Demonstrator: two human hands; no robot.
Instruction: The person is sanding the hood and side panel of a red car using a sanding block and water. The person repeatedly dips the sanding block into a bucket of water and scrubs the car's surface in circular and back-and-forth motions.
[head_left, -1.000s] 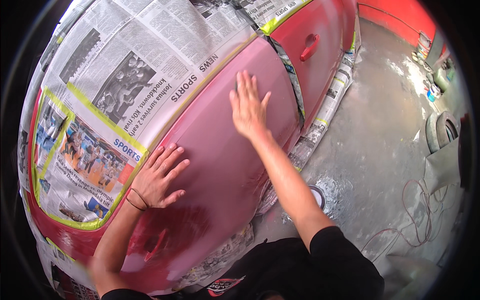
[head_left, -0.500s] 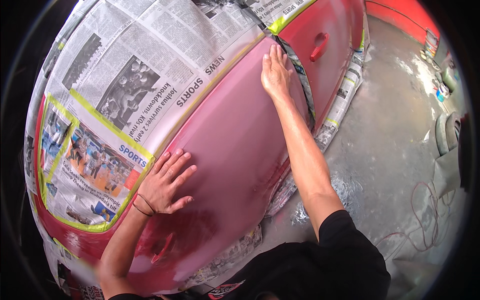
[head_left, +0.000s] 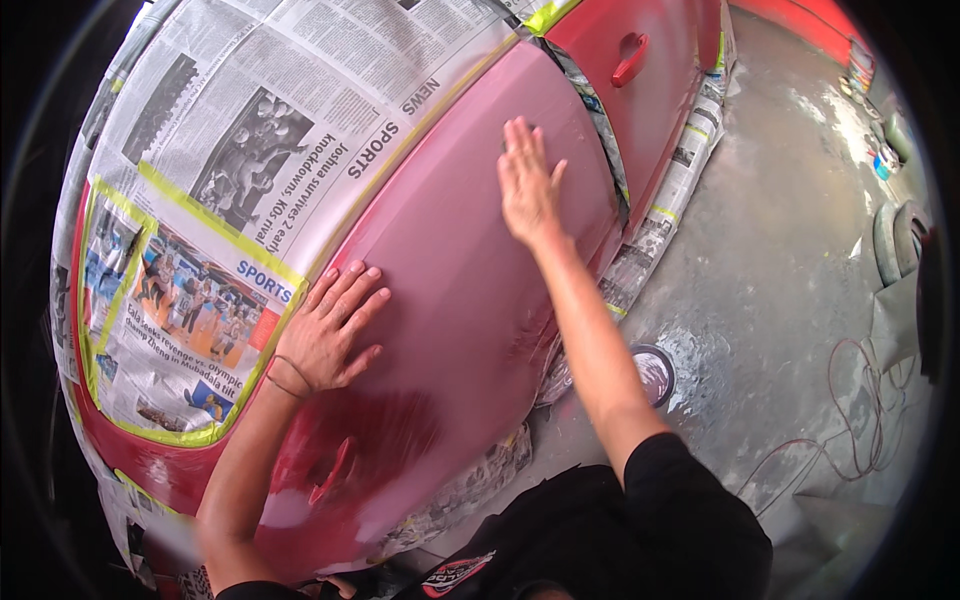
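Note:
A red car door (head_left: 440, 270) with a dull pinkish, sanded-looking surface fills the middle of the view. My right hand (head_left: 530, 185) lies flat on its upper far part, fingers stretched and holding nothing. Near the window edge, my left hand (head_left: 335, 325) rests palm down on the door, fingers spread, a thin dark band (head_left: 290, 375) around its wrist. Newspaper (head_left: 300, 130) covers the windows, edged with yellow-green masking tape (head_left: 215, 238). Below my left hand sits a red door handle (head_left: 335, 470).
Beyond the gap stands another red door with its own handle (head_left: 631, 60). Newspaper wraps the sill (head_left: 670, 205) along the car's lower edge. On the grey floor (head_left: 770, 230) lie a round container (head_left: 655, 375), a thin reddish hose (head_left: 850, 420) and tyre-like rings (head_left: 900, 240).
My right hand has slid down the door toward me, away from its far upper corner. The left hand has shifted slightly upward. The round container by my right forearm now shows.

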